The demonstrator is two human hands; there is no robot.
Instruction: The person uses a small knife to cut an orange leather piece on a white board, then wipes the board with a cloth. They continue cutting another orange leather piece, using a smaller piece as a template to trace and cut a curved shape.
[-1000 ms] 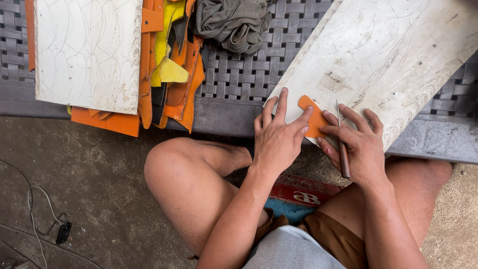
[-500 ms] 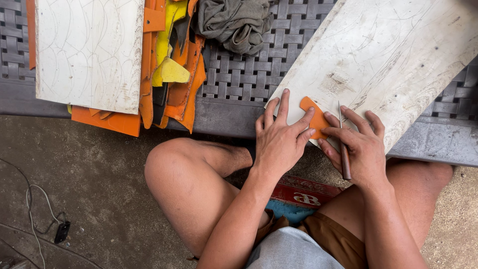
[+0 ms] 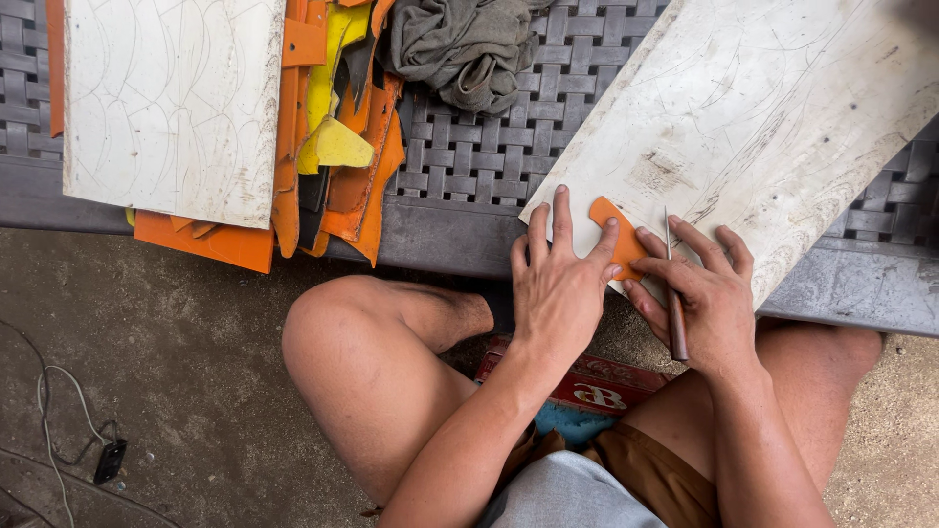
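While seated low on bare ground with knees bent, has a flat red packet (image 3: 597, 386) tucked between the legs, mostly covered and hard to identify. Presses the left hand (image 3: 559, 284) flat on the near corner of a scuffed white board (image 3: 773, 117), fingers spread, index and middle tips pinning a small orange piece (image 3: 614, 227) against it. Pinches a thin knife (image 3: 675, 323) in the right hand (image 3: 709, 298), fingers closed round the brown handle, narrow blade pointing away and meeting the piece's right edge. Judging by the outline, looks well along: rounded far end and smooth left side already shaped; right side, at the blade, apparently the part left to trim. Cannot tell how much of the piece sits beneath the fingertips, nor whether the blade bites in or only touches. Farther out, rests the board aslant on a grey woven surface (image 3: 489, 166), far end cut off by the frame. Beyond, shows a crumpled grey cloth (image 3: 465, 49), a heap of orange and yellow offcuts (image 3: 342, 147), and a second white board (image 3: 171, 103) marked with faint curved lines, all cropped at the top.
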